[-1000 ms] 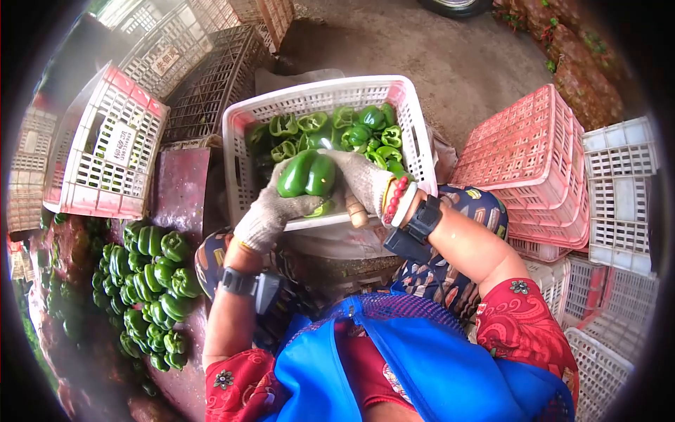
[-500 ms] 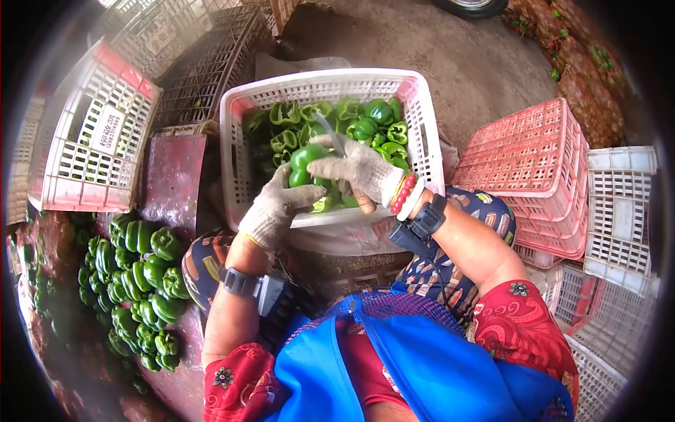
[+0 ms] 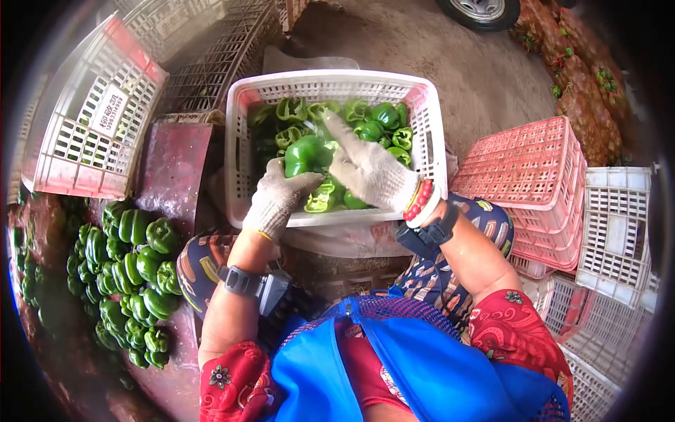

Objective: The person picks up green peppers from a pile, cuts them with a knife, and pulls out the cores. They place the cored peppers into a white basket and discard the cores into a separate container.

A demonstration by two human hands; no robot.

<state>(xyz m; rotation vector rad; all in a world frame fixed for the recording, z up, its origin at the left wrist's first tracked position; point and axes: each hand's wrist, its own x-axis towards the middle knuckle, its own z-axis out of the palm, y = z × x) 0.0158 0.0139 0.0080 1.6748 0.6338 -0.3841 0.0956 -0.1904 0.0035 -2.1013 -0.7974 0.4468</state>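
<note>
My left hand, in a pale knitted glove, is closed around a whole green bell pepper above the crate. My right hand, gloved too and blurred, is just right of that pepper with its index finger stretched forward. It grips a small knife, of which only a smeared pale blade shows; the handle is hidden by the hand. Beneath both hands, a white plastic crate holds cut, hollow pepper pieces and some whole-looking peppers.
Left of my knee, whole green peppers are heaped on a reddish board. A white crate stands behind them. Pink crates are stacked at right, beside white ones. Filled sacks and a wheel lie farther off.
My right hand has turned and swung its fingers forward, with the knife blurring. My left hand keeps the pepper, now seen more fully. The whole view has shifted slightly.
</note>
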